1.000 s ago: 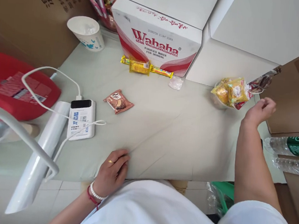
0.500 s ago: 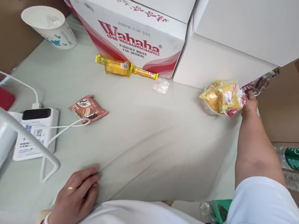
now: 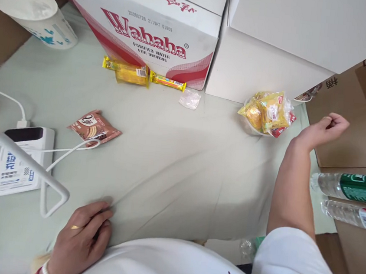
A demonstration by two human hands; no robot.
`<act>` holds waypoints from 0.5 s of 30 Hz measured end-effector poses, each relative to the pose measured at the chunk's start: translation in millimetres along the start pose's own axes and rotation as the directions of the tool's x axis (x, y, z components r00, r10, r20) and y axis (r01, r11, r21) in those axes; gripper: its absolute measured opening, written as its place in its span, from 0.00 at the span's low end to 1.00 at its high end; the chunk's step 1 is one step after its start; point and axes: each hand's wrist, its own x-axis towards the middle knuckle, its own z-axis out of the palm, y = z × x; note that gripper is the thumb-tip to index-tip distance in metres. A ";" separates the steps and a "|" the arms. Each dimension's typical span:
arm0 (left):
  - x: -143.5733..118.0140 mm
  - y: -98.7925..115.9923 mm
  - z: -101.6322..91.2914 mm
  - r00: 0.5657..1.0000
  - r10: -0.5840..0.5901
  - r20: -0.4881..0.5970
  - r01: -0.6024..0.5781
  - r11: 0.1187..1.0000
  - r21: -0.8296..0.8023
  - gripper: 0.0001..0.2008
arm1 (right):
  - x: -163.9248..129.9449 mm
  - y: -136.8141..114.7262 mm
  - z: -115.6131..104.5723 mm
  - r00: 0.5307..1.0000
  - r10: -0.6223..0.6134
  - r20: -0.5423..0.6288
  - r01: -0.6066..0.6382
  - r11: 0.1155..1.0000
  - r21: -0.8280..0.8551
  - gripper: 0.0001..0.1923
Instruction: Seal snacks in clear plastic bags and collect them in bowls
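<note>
My left hand (image 3: pixel 80 239) lies at the near edge of the table, fingers curled into the pale green tablecloth (image 3: pixel 180 163); creases fan out from it. My right hand (image 3: pixel 326 128) hovers just right of a bowl of yellow snack packets (image 3: pixel 267 113), fingers pinched together, and I see nothing in them. A brown biscuit packet (image 3: pixel 94 127) lies left of centre on the cloth. Two yellow candy packets (image 3: pixel 127 72) and a clear wrapper (image 3: pixel 189 98) lie against the Wahaha water carton (image 3: pixel 141 32).
A white box (image 3: pixel 269 63) stands beside the carton, a cardboard box (image 3: pixel 359 107) on the right. Two water bottles (image 3: pixel 351 187) lie below it. A paper cup (image 3: pixel 35 17) stands far left. A power bank (image 3: pixel 20 159) with a white cable sits near a white bar (image 3: pixel 20 155).
My right hand reached to the packets at the bowl, then drew back to the right with fingers pinched. The view shifted left-to-right and closer; my left hand stayed on the cloth.
</note>
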 end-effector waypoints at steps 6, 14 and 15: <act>-1.0 1.1 4.3 0.999 0.026 -0.037 -0.025 1.000 0.016 0.09 | -116.8 -107.8 -59.1 0.901 -0.261 0.346 0.293 0.955 -0.041 0.17; -1.2 1.5 5.1 0.996 0.064 -0.069 -0.061 0.998 0.035 0.07 | -105.4 -87.5 -42.6 0.877 -0.155 0.455 0.258 0.950 -0.174 0.11; -1.5 1.2 5.0 0.995 0.068 -0.073 -0.065 0.997 0.032 0.07 | -102.4 -82.4 -45.0 0.875 -0.151 0.460 0.266 0.944 -0.196 0.10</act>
